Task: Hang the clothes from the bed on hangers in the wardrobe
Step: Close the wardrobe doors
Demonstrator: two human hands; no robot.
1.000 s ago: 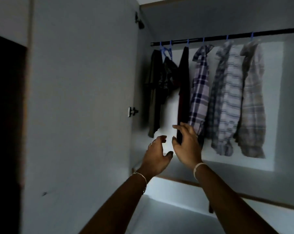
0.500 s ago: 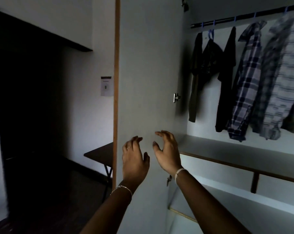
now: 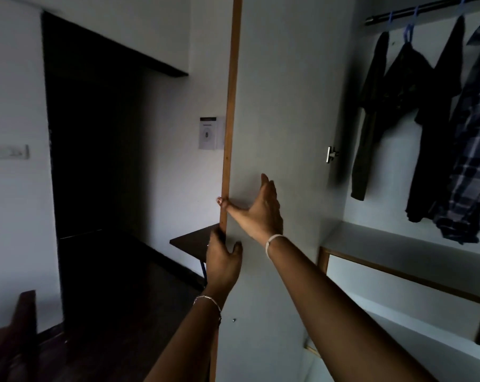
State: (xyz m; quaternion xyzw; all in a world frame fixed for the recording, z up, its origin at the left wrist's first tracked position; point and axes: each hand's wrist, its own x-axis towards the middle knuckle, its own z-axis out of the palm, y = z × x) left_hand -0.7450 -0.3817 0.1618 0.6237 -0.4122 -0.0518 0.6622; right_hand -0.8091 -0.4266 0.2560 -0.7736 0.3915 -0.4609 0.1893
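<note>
Head view: the left hand (image 3: 223,260) grips the wooden edge of the wardrobe door (image 3: 282,106), its fingers wrapped behind it. Just above, the right hand (image 3: 260,210) is spread flat, fingers straight, thumb tip touching the same edge. Farther right, dark and checked clothes (image 3: 426,119) hang on blue hangers (image 3: 406,34) from the rail (image 3: 437,5).

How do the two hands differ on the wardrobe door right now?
The left hand sits lower than the right hand. The left grips the edge of the wardrobe door; the right lies flat on its face, fingers straight, thumb reaching the edge. Both touch the door.
</note>
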